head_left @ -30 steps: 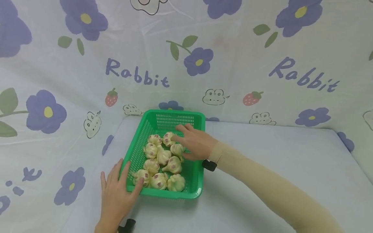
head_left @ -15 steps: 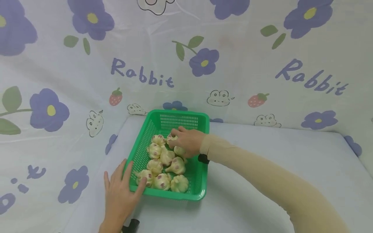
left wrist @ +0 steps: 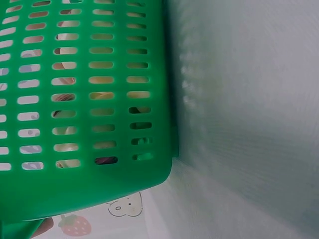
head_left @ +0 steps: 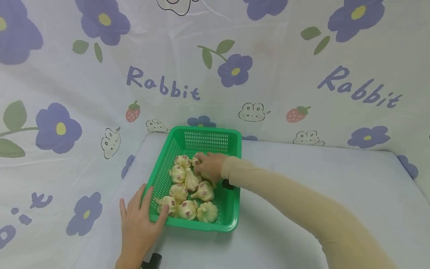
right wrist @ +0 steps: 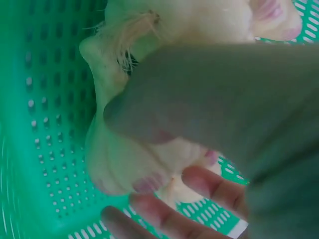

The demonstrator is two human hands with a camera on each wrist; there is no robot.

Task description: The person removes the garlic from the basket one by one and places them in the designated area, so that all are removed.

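A green slotted plastic basket (head_left: 201, 225) holds several pale garlic bulbs (head_left: 186, 210) with purple markings. My right hand (head_left: 212, 166) reaches in over its right side and grips a garlic bulb (head_left: 196, 160) near the back. In the right wrist view the thumb lies across a bulb (right wrist: 124, 164), while the other fingers (right wrist: 199, 181) curve below it; part of the bulb is hidden. At the basket's near left corner rests my left hand (head_left: 139, 220), fingers spread along the outside and thumb over the front rim. The left wrist view shows mostly the basket's slotted wall (left wrist: 79, 109).
The basket stands on a white-covered table (head_left: 302, 175), close to its left and back edges. Behind it hangs a white cloth (head_left: 268, 74) printed with flowers, rabbits and lettering.
My right hand has moved left and down into the basket, and its fingers have come around a garlic bulb at the back. The left hand stays on the corner. The view has shifted slightly.
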